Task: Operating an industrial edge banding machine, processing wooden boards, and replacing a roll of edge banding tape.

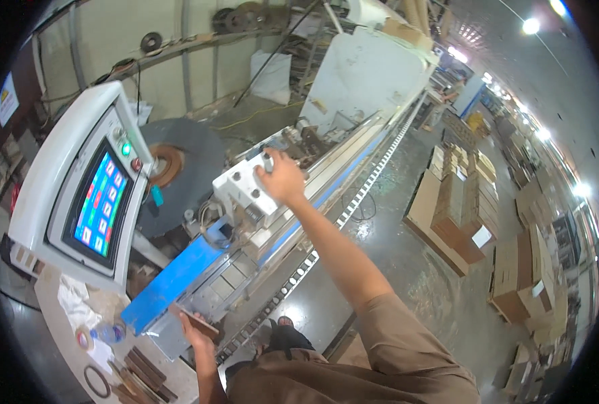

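Note:
My right hand [285,178] reaches far forward onto a white machine housing [245,188] with dark round holes. Its fingers curl around a small dark knob [267,161] on the top of that housing. Low in the picture, my left hand [197,337] grips a thin brown board [200,323] by its edge, beside the near end of the machine bed. A long blue cover [175,279] runs along the machine between the two hands. Small grey plates [232,276] line the bed to the right of it.
A control panel with a lit screen [101,202] stands at left. Tape, a bottle and dark strips [144,370] lie on the near-left table [53,303]. A chain conveyor [353,209] runs along the machine's right side. Stacked brown boards [464,209] stand on the floor at right; another person [448,97] is far off.

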The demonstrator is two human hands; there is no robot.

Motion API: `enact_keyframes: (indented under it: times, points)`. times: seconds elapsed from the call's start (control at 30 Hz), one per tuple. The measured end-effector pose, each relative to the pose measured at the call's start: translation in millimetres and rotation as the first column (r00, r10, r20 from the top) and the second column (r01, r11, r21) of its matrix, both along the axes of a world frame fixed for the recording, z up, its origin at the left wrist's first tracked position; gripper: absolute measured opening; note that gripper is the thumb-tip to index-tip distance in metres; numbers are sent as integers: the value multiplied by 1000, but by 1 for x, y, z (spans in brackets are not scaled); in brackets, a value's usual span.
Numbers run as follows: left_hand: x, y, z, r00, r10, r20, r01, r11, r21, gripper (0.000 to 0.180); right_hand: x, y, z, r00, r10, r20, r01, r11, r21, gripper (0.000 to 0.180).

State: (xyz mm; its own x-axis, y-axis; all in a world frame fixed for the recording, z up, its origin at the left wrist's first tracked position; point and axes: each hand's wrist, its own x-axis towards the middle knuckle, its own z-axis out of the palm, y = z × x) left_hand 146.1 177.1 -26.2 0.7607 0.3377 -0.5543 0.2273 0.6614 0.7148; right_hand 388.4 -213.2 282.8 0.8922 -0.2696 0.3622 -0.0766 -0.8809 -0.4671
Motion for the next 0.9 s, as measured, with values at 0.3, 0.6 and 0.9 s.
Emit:
enact_keyframes:
  times: [0.3,0.6,0.9]
  points:
    - [-6,10,-14,995,20,-98,-22,999,-23,34,-4,4,9,1000,-9,-20,10,999,43,66]
    - [-11,-26,66,987,-108,116,104,994,37,23,-84,77,-45,856,147,495,-241,961,132,47]
    - [-47,-37,110,940,-223,260,176,966,191,35,-303,235,-208,618,781,-91,-175,249,953,79]
